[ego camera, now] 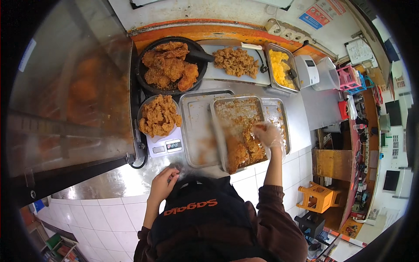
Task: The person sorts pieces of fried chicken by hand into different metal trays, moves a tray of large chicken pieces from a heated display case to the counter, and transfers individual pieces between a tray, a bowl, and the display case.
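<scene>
My right hand (269,135), in a clear plastic glove, is over the right side of a metal tray (229,106). Its fingertips are at fried chicken pieces (253,147) in the tray's near half; whether they grip one cannot be told. Loose crumbs cover the tray, which overlaps two other metal trays. My left hand (165,183) is bare, its fingers loosely curled and holding nothing, at the near edge of the steel counter. Beyond it, a bowl of fried chicken pieces (159,116) rests on a white kitchen scale (165,145).
A black stone mortar (140,80) holds large fried pieces and a dark pestle. Small fried pieces lie on a white cutting board (212,70) beside a knife (251,46). A container of yellow food (279,67) stands to the right. A glass-sided cabinet (81,98) bounds the left.
</scene>
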Available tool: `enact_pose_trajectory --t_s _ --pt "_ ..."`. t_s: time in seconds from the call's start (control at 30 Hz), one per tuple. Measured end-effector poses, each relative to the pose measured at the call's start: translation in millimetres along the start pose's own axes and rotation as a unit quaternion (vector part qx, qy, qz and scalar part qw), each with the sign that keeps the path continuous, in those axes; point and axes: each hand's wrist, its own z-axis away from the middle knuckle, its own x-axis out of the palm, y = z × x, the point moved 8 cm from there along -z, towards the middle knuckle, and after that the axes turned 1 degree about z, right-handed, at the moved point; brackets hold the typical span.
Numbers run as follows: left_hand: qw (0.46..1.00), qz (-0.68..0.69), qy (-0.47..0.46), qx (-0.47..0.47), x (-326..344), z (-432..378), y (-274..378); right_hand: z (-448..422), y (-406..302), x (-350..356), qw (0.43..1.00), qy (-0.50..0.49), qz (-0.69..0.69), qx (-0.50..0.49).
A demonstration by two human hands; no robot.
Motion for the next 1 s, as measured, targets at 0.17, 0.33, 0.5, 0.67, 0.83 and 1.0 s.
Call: enact_pose_trajectory --t_s 0.17,0.33,0.5,0.67,0.83,1.0 --pt "1.0 0.002 -0.004 -0.008 6.1 1.9 -4.5 17.0 -4.3 27.2 0.998 -0.036 0.047 -0.017" --pt "1.0 -0.012 -0.024 0.014 11.7 -3.9 3.6 31.0 -20.7 23.0 0.987 -0.11 0.105 0.049" --pt "0.999 -0.016 -0.033 -0.001 10.5 -8.1 3.8 21.4 -24.5 21.0 0.991 -0.073 0.099 0.055" --pt "0.999 -0.029 -0.036 -0.002 10.2 -5.7 2.5 21.6 -42.4 -11.6 0.987 0.122 0.07 -0.08" --pt "0.999 -0.024 -0.023 -0.013 11.4 -2.1 -5.0 69.3 -64.4 -9.5 0.993 0.086 0.074 -0.017" --pt "0.999 -0.028 -0.039 -0.001 18.5 -9.1 1.1 91.5 -54.0 45.0 0.979 -0.069 0.177 0.075"
